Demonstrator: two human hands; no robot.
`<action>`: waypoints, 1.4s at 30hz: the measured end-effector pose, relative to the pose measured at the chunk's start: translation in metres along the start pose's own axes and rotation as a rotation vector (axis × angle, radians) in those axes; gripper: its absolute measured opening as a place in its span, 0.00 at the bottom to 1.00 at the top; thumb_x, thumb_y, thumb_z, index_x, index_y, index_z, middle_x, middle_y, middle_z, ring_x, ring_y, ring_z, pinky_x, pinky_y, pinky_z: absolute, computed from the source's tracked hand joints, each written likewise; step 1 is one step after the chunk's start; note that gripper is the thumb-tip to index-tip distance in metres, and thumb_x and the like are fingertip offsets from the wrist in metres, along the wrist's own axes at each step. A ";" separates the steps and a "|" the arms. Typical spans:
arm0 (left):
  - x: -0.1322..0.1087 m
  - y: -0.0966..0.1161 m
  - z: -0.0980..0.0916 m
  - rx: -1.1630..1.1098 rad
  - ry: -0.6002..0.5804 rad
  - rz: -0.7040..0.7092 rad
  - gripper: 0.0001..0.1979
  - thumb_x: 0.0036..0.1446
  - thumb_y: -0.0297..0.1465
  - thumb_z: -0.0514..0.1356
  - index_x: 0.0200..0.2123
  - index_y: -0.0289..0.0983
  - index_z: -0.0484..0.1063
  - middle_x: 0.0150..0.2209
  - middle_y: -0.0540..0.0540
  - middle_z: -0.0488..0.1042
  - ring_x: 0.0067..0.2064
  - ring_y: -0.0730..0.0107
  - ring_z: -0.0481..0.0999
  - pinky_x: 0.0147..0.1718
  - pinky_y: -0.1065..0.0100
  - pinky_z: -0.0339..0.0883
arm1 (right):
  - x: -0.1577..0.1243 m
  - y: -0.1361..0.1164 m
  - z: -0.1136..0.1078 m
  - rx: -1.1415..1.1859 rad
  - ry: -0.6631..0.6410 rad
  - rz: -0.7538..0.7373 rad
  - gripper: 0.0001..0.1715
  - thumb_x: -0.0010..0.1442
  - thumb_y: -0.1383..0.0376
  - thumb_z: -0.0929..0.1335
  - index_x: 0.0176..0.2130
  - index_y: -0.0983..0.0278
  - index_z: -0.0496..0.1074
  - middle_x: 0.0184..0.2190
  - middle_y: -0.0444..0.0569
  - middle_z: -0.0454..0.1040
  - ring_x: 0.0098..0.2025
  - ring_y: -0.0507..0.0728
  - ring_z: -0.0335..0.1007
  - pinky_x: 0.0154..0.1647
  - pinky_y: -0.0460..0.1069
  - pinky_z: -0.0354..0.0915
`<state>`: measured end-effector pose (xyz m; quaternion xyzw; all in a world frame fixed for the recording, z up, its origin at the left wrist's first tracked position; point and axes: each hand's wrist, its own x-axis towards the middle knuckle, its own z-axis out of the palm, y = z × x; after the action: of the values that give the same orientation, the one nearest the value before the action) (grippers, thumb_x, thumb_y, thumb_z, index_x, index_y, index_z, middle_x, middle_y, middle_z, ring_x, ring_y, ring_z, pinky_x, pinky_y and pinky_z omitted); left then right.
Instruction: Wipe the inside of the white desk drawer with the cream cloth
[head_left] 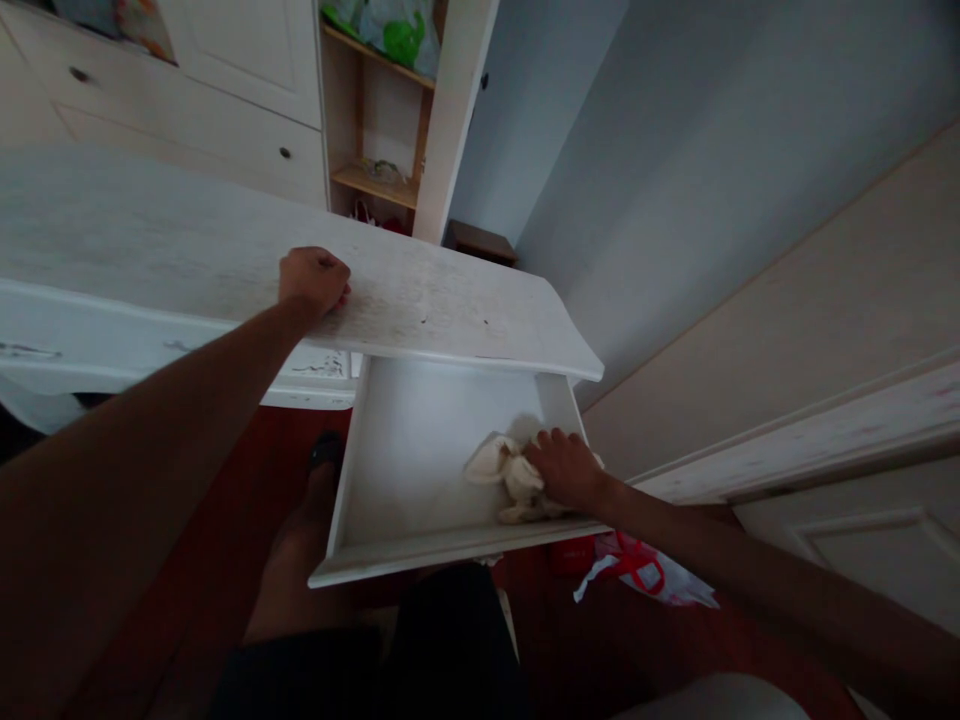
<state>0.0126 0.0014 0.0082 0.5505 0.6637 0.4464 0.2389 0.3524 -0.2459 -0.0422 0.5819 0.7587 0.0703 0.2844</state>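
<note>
My right hand [564, 466] is inside a pulled-out white drawer [412, 430], closed on a crumpled cream cloth [519, 476]. The cloth is pressed against the drawer's bottom near its right front corner, and part of it is hidden under the hand. My left hand [315, 280] rests in a loose fist on the worn white tabletop [450, 300] above and left of the drawer. Its curled fingers face away, so whether they hold anything is hidden.
A white cabinet [247, 60] with an open door [457, 120] stands behind the table; bags lie on its upper shelf. A grey wall [675, 150] bounds the right side. On the red floor lies a plastic bag [645, 570] with red handles. My legs are beneath the drawer.
</note>
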 end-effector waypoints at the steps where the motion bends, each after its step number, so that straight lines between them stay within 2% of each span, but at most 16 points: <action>1: -0.001 0.001 0.000 0.003 0.005 0.001 0.08 0.55 0.25 0.57 0.32 0.31 0.77 0.24 0.47 0.72 0.22 0.73 0.68 0.27 0.68 0.71 | -0.009 -0.001 0.003 0.003 -0.018 -0.036 0.20 0.61 0.71 0.67 0.52 0.62 0.75 0.50 0.64 0.74 0.51 0.70 0.72 0.45 0.61 0.70; 5: -0.006 0.006 -0.002 0.002 0.020 0.001 0.07 0.55 0.24 0.57 0.32 0.31 0.76 0.23 0.49 0.70 0.21 0.75 0.68 0.26 0.70 0.70 | -0.032 0.005 0.007 0.013 -0.021 -0.111 0.21 0.61 0.71 0.67 0.53 0.61 0.75 0.52 0.63 0.74 0.52 0.69 0.71 0.45 0.60 0.70; 9: -0.006 0.006 0.000 0.003 0.013 -0.015 0.08 0.55 0.25 0.57 0.33 0.31 0.77 0.23 0.48 0.71 0.21 0.75 0.68 0.26 0.70 0.71 | -0.033 0.032 0.004 0.004 0.129 -0.151 0.26 0.62 0.73 0.67 0.58 0.61 0.72 0.59 0.62 0.71 0.58 0.66 0.67 0.52 0.59 0.69; 12: 0.000 0.001 0.003 0.022 0.016 0.000 0.08 0.55 0.25 0.57 0.33 0.30 0.77 0.24 0.48 0.72 0.21 0.74 0.68 0.29 0.66 0.74 | -0.020 0.058 0.001 -0.002 0.306 -0.052 0.29 0.64 0.74 0.64 0.63 0.62 0.68 0.65 0.63 0.66 0.65 0.67 0.60 0.61 0.60 0.63; 14: 0.003 -0.002 0.004 0.042 0.031 0.004 0.08 0.54 0.25 0.57 0.32 0.31 0.77 0.23 0.48 0.72 0.21 0.73 0.69 0.29 0.65 0.75 | -0.003 0.070 -0.002 0.006 0.402 0.050 0.29 0.65 0.75 0.63 0.64 0.63 0.68 0.66 0.64 0.64 0.67 0.68 0.56 0.63 0.62 0.61; 17: 0.005 -0.005 0.004 0.036 0.049 -0.009 0.06 0.53 0.26 0.59 0.31 0.32 0.77 0.22 0.49 0.70 0.22 0.72 0.69 0.27 0.67 0.73 | 0.025 0.078 -0.007 0.071 0.506 0.154 0.30 0.64 0.73 0.65 0.64 0.65 0.67 0.65 0.65 0.65 0.65 0.70 0.58 0.60 0.62 0.64; 20: 0.002 -0.003 0.002 -0.011 0.047 -0.023 0.05 0.53 0.26 0.60 0.31 0.33 0.77 0.22 0.50 0.71 0.21 0.73 0.69 0.24 0.70 0.70 | 0.035 0.079 -0.007 0.172 0.549 0.160 0.30 0.61 0.70 0.69 0.62 0.66 0.69 0.63 0.66 0.66 0.62 0.71 0.61 0.60 0.63 0.64; 23: -0.001 0.000 0.000 -0.038 0.048 -0.038 0.06 0.54 0.26 0.60 0.33 0.32 0.77 0.22 0.51 0.71 0.21 0.75 0.68 0.23 0.72 0.69 | 0.014 0.079 0.006 0.317 0.552 0.070 0.30 0.58 0.69 0.71 0.59 0.66 0.70 0.60 0.64 0.70 0.60 0.70 0.64 0.61 0.63 0.64; 26: -0.001 0.000 0.002 0.003 0.055 -0.032 0.07 0.56 0.25 0.59 0.35 0.31 0.77 0.21 0.52 0.70 0.21 0.76 0.68 0.25 0.72 0.71 | -0.029 0.075 0.026 0.525 0.541 -0.038 0.26 0.57 0.68 0.70 0.56 0.64 0.71 0.53 0.60 0.75 0.57 0.67 0.69 0.61 0.62 0.65; 28: 0.000 0.000 0.004 0.052 0.069 -0.017 0.07 0.56 0.25 0.59 0.35 0.29 0.77 0.21 0.53 0.69 0.22 0.78 0.68 0.28 0.70 0.73 | -0.061 0.067 0.036 0.647 0.540 -0.053 0.25 0.58 0.67 0.69 0.55 0.62 0.71 0.51 0.57 0.76 0.55 0.65 0.71 0.60 0.61 0.67; 30: 0.000 0.000 0.006 0.085 0.080 -0.010 0.07 0.57 0.25 0.58 0.35 0.28 0.76 0.21 0.54 0.68 0.22 0.79 0.67 0.31 0.68 0.75 | -0.089 0.054 0.041 0.721 0.558 -0.006 0.24 0.58 0.65 0.69 0.54 0.62 0.72 0.50 0.57 0.76 0.54 0.66 0.72 0.58 0.61 0.68; 34: -0.003 0.004 0.007 0.124 0.057 -0.022 0.08 0.59 0.25 0.57 0.36 0.26 0.74 0.24 0.53 0.69 0.23 0.83 0.66 0.34 0.66 0.75 | -0.120 0.013 0.033 0.823 0.636 0.177 0.23 0.58 0.63 0.71 0.54 0.61 0.71 0.50 0.57 0.76 0.53 0.66 0.73 0.56 0.61 0.70; 38: -0.002 0.003 0.007 0.126 0.057 -0.028 0.09 0.60 0.26 0.55 0.37 0.25 0.73 0.27 0.51 0.71 0.24 0.82 0.66 0.34 0.65 0.75 | -0.110 -0.046 0.012 1.000 0.747 0.265 0.21 0.58 0.62 0.70 0.51 0.60 0.70 0.45 0.55 0.77 0.47 0.63 0.75 0.51 0.58 0.73; 40: -0.001 0.000 0.006 0.106 0.047 -0.008 0.10 0.60 0.27 0.56 0.37 0.26 0.73 0.28 0.48 0.72 0.24 0.80 0.67 0.33 0.66 0.74 | -0.095 -0.082 -0.003 1.063 0.803 0.232 0.23 0.57 0.63 0.71 0.52 0.61 0.69 0.46 0.55 0.77 0.48 0.64 0.75 0.52 0.59 0.73; 42: -0.001 -0.002 0.005 0.080 0.038 0.008 0.10 0.60 0.28 0.56 0.38 0.27 0.74 0.29 0.47 0.74 0.25 0.78 0.68 0.31 0.68 0.73 | -0.077 -0.120 -0.023 1.126 0.805 0.174 0.26 0.55 0.63 0.71 0.53 0.62 0.68 0.48 0.56 0.77 0.50 0.64 0.74 0.53 0.59 0.72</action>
<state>0.0159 0.0024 0.0036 0.5537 0.6834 0.4306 0.2023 0.2519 -0.3492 -0.0482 0.6282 0.6768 -0.1010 -0.3704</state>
